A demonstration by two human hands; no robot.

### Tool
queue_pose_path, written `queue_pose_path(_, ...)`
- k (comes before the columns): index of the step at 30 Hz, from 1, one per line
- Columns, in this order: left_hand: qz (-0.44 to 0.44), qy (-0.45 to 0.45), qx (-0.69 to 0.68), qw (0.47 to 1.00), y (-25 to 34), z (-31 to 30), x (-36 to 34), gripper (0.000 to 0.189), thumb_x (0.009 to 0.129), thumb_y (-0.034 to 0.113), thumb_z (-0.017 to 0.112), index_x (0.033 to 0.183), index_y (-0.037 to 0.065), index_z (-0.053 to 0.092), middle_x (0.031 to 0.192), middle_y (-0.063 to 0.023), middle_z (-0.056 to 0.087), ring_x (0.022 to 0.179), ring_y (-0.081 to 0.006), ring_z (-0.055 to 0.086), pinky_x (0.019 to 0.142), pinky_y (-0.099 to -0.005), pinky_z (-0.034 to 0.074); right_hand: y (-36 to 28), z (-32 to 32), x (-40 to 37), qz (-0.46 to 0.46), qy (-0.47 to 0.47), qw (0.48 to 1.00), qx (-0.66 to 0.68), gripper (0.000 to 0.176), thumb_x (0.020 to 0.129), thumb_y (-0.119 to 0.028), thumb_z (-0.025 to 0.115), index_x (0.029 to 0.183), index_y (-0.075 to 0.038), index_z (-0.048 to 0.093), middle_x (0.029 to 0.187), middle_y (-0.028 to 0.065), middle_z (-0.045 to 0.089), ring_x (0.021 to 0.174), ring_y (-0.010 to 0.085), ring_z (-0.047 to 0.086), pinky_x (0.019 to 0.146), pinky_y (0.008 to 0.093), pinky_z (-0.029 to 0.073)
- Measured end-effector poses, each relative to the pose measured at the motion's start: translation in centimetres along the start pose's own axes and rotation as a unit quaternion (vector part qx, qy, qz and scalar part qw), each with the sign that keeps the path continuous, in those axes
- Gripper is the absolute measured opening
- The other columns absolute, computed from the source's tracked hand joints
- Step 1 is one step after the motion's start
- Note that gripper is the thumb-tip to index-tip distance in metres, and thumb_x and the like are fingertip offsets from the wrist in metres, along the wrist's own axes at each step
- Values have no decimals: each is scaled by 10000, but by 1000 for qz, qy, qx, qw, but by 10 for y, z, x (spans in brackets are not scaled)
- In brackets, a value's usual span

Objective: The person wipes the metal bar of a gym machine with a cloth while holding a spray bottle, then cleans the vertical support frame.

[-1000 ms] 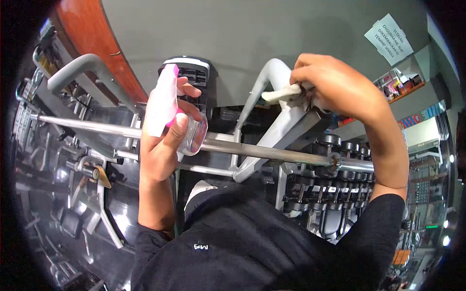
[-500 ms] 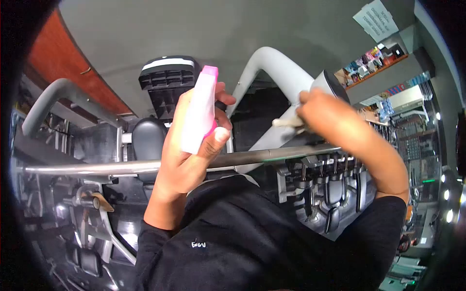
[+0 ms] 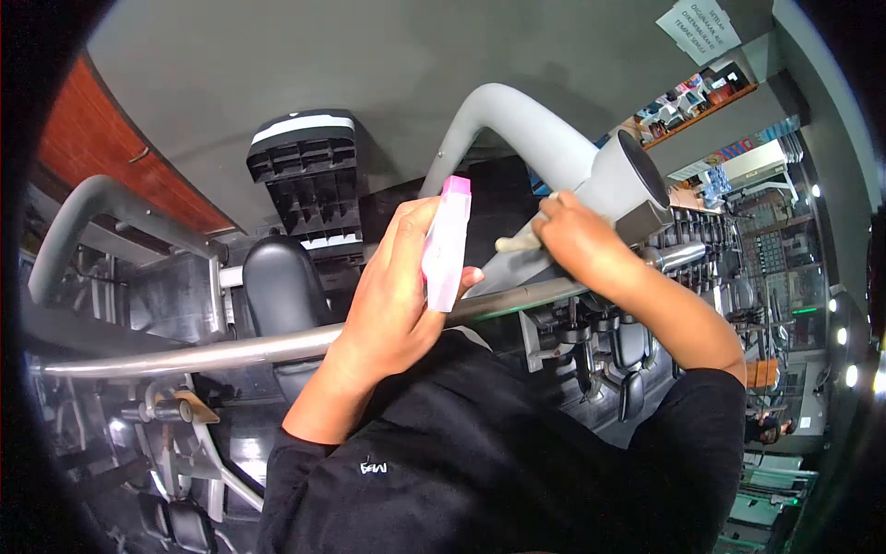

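Note:
My left hand (image 3: 389, 294) is closed around a spray bottle with a white head and pink nozzle (image 3: 447, 245). The lower part of the bottle is hidden by the hand. My right hand (image 3: 574, 231) grips a pale cloth (image 3: 520, 242), its fingers bent over it. The cloth lies against the light grey tube frame (image 3: 540, 134) of a gym machine, near the frame's round black-capped end. A long metal bar (image 3: 231, 348) runs crosswise, below both hands in the view.
A black padded seat (image 3: 280, 286) and a black plastic step-like piece (image 3: 309, 171) stand on the left. Weight racks and benches fill the right. A shelf of small items (image 3: 692, 109) and a paper sign (image 3: 699, 30) are at upper right.
My left hand with the spray bottle has moved right and slightly down. My right hand has shifted left and down along the grey frame with the cloth. The view has turned a little.

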State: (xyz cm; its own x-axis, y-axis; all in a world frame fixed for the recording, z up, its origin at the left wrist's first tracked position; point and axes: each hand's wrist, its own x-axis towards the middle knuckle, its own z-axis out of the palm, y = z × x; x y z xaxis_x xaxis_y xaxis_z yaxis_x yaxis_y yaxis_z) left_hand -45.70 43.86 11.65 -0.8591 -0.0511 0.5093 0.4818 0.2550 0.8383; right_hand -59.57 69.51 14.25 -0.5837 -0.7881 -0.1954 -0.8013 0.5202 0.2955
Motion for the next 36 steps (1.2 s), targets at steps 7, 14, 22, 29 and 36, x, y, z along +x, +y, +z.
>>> queue_pose_path(7,47,-11,32,998,-5,0,0,613,857,10,751,1400,-38,470,1305,-220,580,1188,-397,582,1033,-425,452,17,-46,1,16,-108,994,-29,172,804,-52,659,948,-51,754,1031,97,664,1033,315,629,920,395,562)
queue_pose_path(14,25,-7,27,999,-6,2,-2,671,800,-19,762,1399,-61,461,1277,-262,585,1146,-453,592,1005,-471,470,44,-139,-3,-21,18,999,-29,186,739,-67,727,919,-47,765,967,110,676,1000,313,632,862,396,550)
queue_pose_path(22,6,21,29,999,-8,2,-5,668,780,-83,788,1371,-50,479,1255,-241,582,1111,-414,609,959,-411,496,15,-27,41,-92,-234,968,-1,128,787,-96,698,854,-14,769,966,149,705,899,340,723,823,431,599)
queue_pose_path(29,-47,41,21,998,-4,6,-7,579,920,74,732,1434,5,474,1295,-124,612,1036,-205,613,938,-348,488,28,-75,45,-91,-264,959,-42,188,849,-119,656,923,7,774,915,170,758,850,338,757,762,437,611)
queue_pose_path(36,-82,46,11,995,2,6,-6,585,940,147,737,1441,7,471,1301,-126,615,1055,-200,611,955,-354,483,53,-127,32,59,-157,985,34,154,814,-76,690,932,-25,775,978,154,713,900,326,735,779,404,602)
